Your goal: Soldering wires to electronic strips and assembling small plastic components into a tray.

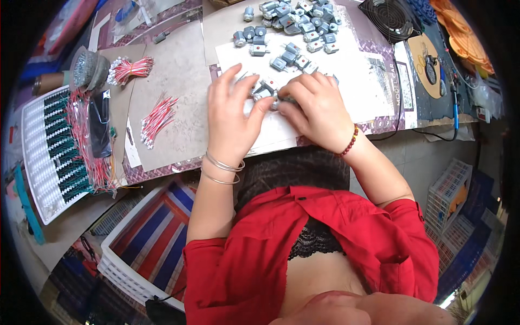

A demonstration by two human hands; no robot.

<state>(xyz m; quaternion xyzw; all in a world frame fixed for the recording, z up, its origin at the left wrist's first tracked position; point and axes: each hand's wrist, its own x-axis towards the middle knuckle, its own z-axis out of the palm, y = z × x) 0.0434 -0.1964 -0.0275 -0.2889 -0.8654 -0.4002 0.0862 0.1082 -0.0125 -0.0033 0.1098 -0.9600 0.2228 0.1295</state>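
Small grey motors (303,21) with white end caps lie in a loose heap at the far side of the table, and several more trail toward me. My left hand (233,111) hovers by the nearest cluster of motors (265,88), its fingers spread and its thumb close to them. Across from it, my right hand (318,108) has its fingers curled down over a small motor (275,104) at the cluster's near edge. Its fingertips are partly hidden behind the hand. White paper (346,97) lies under the motors.
Bundles of red-and-white wires (158,122) lie at left, beside a white tray (40,179) of green wires and a wire spool (89,70). A black fan (390,20) and a blue-handled soldering iron (455,105) are at right. A white crate (127,279) stands below left.
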